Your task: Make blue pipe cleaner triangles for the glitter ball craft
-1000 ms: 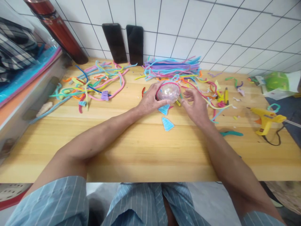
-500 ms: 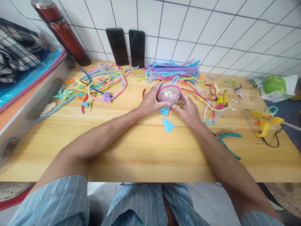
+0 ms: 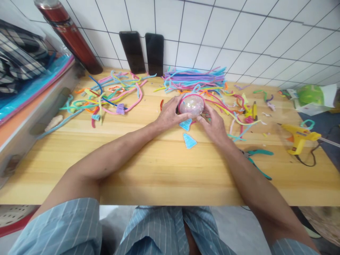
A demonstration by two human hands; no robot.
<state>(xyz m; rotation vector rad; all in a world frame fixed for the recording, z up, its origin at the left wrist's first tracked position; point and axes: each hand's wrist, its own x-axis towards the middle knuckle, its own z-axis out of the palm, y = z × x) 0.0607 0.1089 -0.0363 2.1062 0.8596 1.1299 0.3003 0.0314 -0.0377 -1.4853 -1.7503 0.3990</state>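
Observation:
A clear glittery ball [image 3: 191, 105] with a pink pipe cleaner ring round it sits near the middle of the wooden table [image 3: 159, 166]. My left hand [image 3: 168, 115] curls against its left side, fingers closed on it. My right hand [image 3: 214, 124] grips its right side, thumb and fingers pressed to it. A light blue fan-shaped piece [image 3: 185, 124] pokes out under the ball between my hands. A second blue fan-shaped piece [image 3: 189, 141] lies just in front of it.
Loose pipe cleaners [image 3: 111, 94] sprawl at the back left and a bundle [image 3: 195, 78] lies behind the ball. Two dark phones [image 3: 143, 51] lean on the tiled wall. Teal-handled pliers [image 3: 256, 157] and a yellow glue gun [image 3: 299, 136] lie at right. A red flask [image 3: 70, 35] stands back left.
My right hand moved left from beside the ball and closed on its right side. The left hand kept its hold. The pliers came into sight as my arm shifted.

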